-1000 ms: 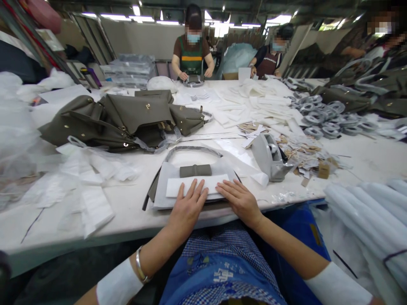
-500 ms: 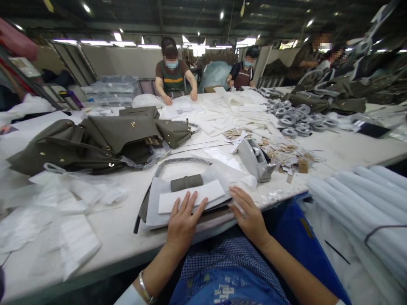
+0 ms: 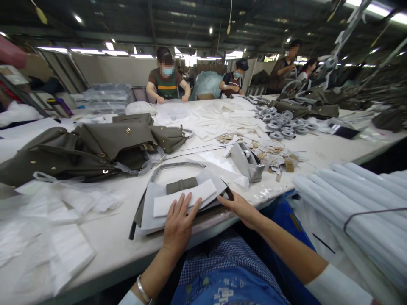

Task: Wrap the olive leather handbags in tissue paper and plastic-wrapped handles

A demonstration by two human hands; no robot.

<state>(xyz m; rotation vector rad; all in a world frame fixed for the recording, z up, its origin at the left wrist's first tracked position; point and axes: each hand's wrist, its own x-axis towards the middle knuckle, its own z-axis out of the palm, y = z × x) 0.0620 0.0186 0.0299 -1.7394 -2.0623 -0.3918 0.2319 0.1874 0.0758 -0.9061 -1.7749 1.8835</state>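
Observation:
An olive-grey handbag (image 3: 137, 214) lies on its side at the table's near edge, its wrapped handle (image 3: 173, 164) arching away from me. White tissue paper (image 3: 148, 214) covers most of its upper face. On the paper are a white padding strip (image 3: 165, 206) and a short olive strap piece (image 3: 182, 185). My left hand (image 3: 178, 224) lies flat with fingers spread, pressing on the strip and paper. At the bag's right corner, my right hand (image 3: 241, 208) grips the dark edge, thumb on top and the other fingers partly hidden.
Olive bags (image 3: 104, 144) lie at left, above loose white paper (image 3: 70, 241). A grey tape dispenser (image 3: 246, 163) stands beyond the bag, beside scattered tags (image 3: 273, 154). Wrapped white rolls (image 3: 349, 199) and a blue bin (image 3: 286, 224) are at right. Co-workers stand across the table (image 3: 318, 148).
My right hand has closed round the bag's right corner, whose dark edge now lifts a little. My left hand stays on the strip. The whole view has shifted slightly.

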